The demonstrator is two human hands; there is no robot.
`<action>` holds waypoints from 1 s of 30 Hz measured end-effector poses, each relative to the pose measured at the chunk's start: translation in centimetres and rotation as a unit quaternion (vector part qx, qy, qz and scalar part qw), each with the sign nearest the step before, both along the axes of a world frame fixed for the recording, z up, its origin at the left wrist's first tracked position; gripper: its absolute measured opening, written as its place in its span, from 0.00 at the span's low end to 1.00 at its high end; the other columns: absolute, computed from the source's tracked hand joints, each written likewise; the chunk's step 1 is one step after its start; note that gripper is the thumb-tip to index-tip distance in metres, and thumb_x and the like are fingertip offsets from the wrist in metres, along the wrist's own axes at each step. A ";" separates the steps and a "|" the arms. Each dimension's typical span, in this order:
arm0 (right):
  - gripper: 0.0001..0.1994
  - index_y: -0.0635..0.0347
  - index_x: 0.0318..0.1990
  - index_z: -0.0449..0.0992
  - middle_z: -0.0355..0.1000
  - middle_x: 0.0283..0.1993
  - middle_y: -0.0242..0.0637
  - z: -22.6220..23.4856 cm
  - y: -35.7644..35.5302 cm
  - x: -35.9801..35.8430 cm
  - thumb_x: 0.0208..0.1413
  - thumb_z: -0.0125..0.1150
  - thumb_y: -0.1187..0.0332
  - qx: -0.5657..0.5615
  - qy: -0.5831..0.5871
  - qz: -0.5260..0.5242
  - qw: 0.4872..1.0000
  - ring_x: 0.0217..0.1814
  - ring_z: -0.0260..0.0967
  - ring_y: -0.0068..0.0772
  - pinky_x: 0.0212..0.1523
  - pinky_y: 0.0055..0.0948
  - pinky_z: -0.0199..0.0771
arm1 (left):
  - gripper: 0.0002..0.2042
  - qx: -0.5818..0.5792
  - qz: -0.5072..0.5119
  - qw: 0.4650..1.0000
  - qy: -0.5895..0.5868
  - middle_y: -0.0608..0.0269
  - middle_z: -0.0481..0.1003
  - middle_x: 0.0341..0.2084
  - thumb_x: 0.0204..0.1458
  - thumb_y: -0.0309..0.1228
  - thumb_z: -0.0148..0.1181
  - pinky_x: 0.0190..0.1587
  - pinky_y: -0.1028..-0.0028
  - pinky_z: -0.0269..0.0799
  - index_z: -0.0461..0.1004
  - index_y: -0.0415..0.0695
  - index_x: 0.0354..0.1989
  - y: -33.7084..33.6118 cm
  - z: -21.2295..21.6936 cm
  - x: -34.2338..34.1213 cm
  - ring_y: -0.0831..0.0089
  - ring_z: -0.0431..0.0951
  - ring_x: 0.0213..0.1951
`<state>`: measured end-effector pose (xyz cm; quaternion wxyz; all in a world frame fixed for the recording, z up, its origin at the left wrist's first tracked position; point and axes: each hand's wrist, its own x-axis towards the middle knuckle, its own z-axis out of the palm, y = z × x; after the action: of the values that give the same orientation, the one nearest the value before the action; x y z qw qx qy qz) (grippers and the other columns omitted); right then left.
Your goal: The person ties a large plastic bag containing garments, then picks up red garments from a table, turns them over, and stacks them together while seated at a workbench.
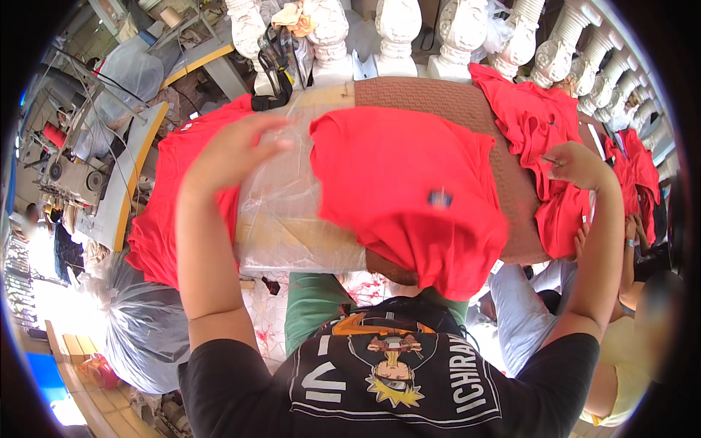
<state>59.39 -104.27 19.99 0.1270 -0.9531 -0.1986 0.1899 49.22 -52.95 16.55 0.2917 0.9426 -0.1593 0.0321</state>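
Far left: a sewing machine [69, 175] on a grey bench, and below it a large clear plastic sack [139, 328] stuffed with goods. Next, a stack of red shirts [164, 219] draped over the table's left edge. Left hand [230, 150] raised above that stack, fingers loosely spread, seemingly lifting the edge of a clear plastic bag [292, 204] lying flat on the table; exact grip blurred. Centre: a red T-shirt [409, 197] spread over a brown woven mat [438, 98], hem hanging off the near edge, a small dark square label [439, 198] near its middle. Right: right hand [577, 166] with fingers pressed together, pinching a fold of another pile of red garments [544, 139]. Far right: another person's hand [584, 237] at the table edge. Behind: a row of white balusters [398, 29]. Likely risks: the overhanging shirt sliding to the floor from its own weight; the slick bag slipping from a loose hold.
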 end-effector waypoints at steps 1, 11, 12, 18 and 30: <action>0.15 0.63 0.42 0.75 0.74 0.35 0.39 -0.9 0.0 -0.8 0.44 0.63 0.71 0.031 0.008 -0.019 0.999 0.37 0.71 0.31 0.42 0.28 0.69 | 0.18 -0.025 -0.067 0.997 -0.028 0.59 0.72 0.46 0.52 0.36 0.56 0.50 0.70 0.65 0.70 0.41 0.49 -4.7 0.2 -0.6 0.66 0.72 0.48; 0.15 0.62 0.44 0.74 0.74 0.37 0.46 -6.0 4.3 -1.8 0.46 0.61 0.69 -0.016 -0.019 0.028 0.999 0.40 0.73 0.42 0.44 0.34 0.70 | 0.17 -0.441 -0.614 0.643 -0.123 0.57 0.67 0.43 0.45 0.36 0.59 0.48 0.66 0.65 0.68 0.43 0.42 -31.3 1.8 -17.0 0.63 0.66 0.50; 0.15 0.62 0.44 0.74 0.74 0.37 0.46 -7.6 3.4 -1.4 0.46 0.61 0.69 0.006 -0.031 0.015 0.999 0.41 0.73 0.42 0.44 0.34 0.70 | 0.16 -0.444 -0.621 0.638 -0.102 0.58 0.68 0.43 0.45 0.36 0.59 0.48 0.66 0.65 0.68 0.43 0.42 -31.8 1.7 -17.5 0.63 0.66 0.50; 0.13 0.61 0.43 0.74 0.74 0.38 0.46 -13.8 5.9 -2.8 0.48 0.59 0.70 0.128 -0.040 0.065 0.989 0.41 0.73 0.45 0.43 0.34 0.71 | 0.14 -0.432 -0.623 0.652 0.012 0.59 0.69 0.41 0.49 0.35 0.55 0.47 0.66 0.66 0.69 0.43 0.42 -30.6 -0.3 -17.4 0.63 0.68 0.49; 0.09 0.59 0.39 0.75 0.73 0.36 0.43 -23.7 9.6 -5.1 0.49 0.58 0.72 0.284 -0.221 -0.055 0.931 0.38 0.72 0.44 0.39 0.35 0.71 | 0.12 -0.490 -0.644 0.568 0.149 0.58 0.71 0.41 0.53 0.34 0.48 0.47 0.64 0.64 0.69 0.41 0.42 -23.2 0.7 -17.6 0.61 0.69 0.48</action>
<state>54.30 -94.67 -3.68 0.3550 -0.9046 -0.2149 -0.0972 31.66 -76.19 17.27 0.6720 0.2950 -0.6385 -0.2318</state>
